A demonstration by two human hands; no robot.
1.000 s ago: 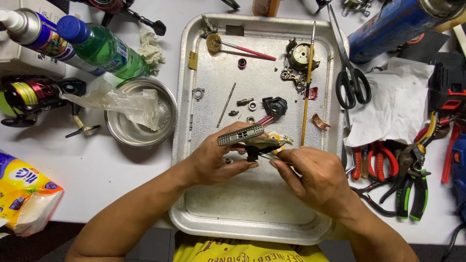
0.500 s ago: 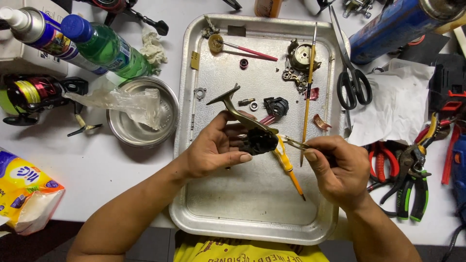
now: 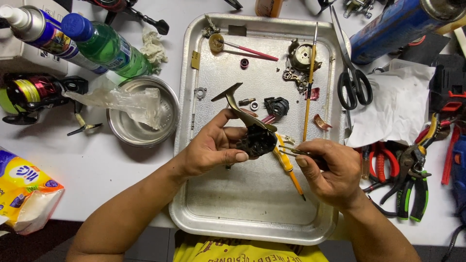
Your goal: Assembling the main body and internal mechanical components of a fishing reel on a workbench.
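Note:
My left hand (image 3: 213, 145) grips a dark fishing reel body (image 3: 255, 138) with a bronze foot sticking up to the left, held over the metal tray (image 3: 252, 213). My right hand (image 3: 332, 170) pinches thin tweezers (image 3: 291, 151) whose tips point left at the reel body. A yellow-handled screwdriver (image 3: 287, 165) lies on the tray between the two hands. Small reel parts lie farther up the tray: a black gear housing (image 3: 276, 106), a round metal spool piece (image 3: 302, 56), washers and a red ring (image 3: 244, 63).
A steel bowl (image 3: 141, 121) with crumpled plastic sits left of the tray, with a green bottle (image 3: 104, 43), a spray can (image 3: 41, 31) and a red reel (image 3: 34, 92). Scissors (image 3: 352, 77), white paper (image 3: 395, 106), pliers (image 3: 407, 170) and a blue can (image 3: 398, 24) lie right.
My left hand turned the reel body so its bronze foot now points up and left. My right hand drew back to the right; the yellow screwdriver lies on the tray.

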